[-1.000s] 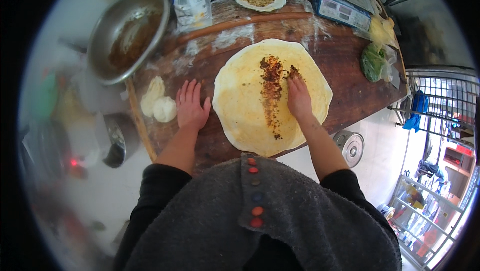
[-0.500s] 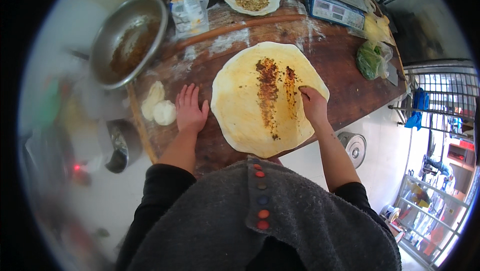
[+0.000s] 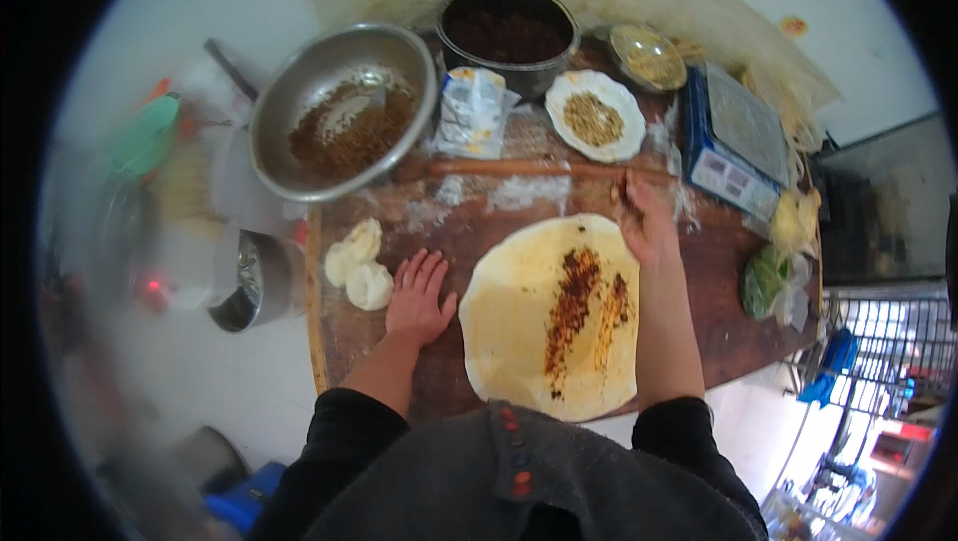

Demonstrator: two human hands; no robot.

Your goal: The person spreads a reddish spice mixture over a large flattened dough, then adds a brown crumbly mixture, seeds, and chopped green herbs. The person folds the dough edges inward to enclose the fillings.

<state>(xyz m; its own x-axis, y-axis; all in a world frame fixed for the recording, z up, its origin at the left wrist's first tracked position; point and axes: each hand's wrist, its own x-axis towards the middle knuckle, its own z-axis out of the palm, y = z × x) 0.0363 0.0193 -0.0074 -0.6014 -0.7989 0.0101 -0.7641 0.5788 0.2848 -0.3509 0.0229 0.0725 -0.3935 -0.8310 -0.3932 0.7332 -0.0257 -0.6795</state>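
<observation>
A wide, thin sheet of dough (image 3: 509, 331) lies on the wooden table before me, yellowish as if oiled. Two streaks of dark red-brown seasoning paste (image 3: 574, 316) run down its right half. My left hand (image 3: 420, 296) rests open and flat on the wood, between the sheet and two pale dough lumps (image 3: 369, 285). Over the sheet's far right edge, my right hand (image 3: 647, 222) reaches away from me with fingers stretched out and brown-stained. Its fingertips are close to a long wooden rolling pin (image 3: 499, 169); nothing held shows in it, though it is somewhat blurred.
Along the back stand a steel bowl (image 3: 407, 137) with brown residue, a dark-filled pot (image 3: 534, 74), a white packet (image 3: 472, 112), a scalloped plate (image 3: 621, 150) of chopped bits, a small bowl (image 3: 674, 82) and a blue scale (image 3: 733, 182). Bagged greens (image 3: 765, 283) lie at right.
My right hand has left the sheet's right side and moved away from me toward the rolling pin. My left hand stays flat by the dough lumps. The view has tilted up, showing more of the back.
</observation>
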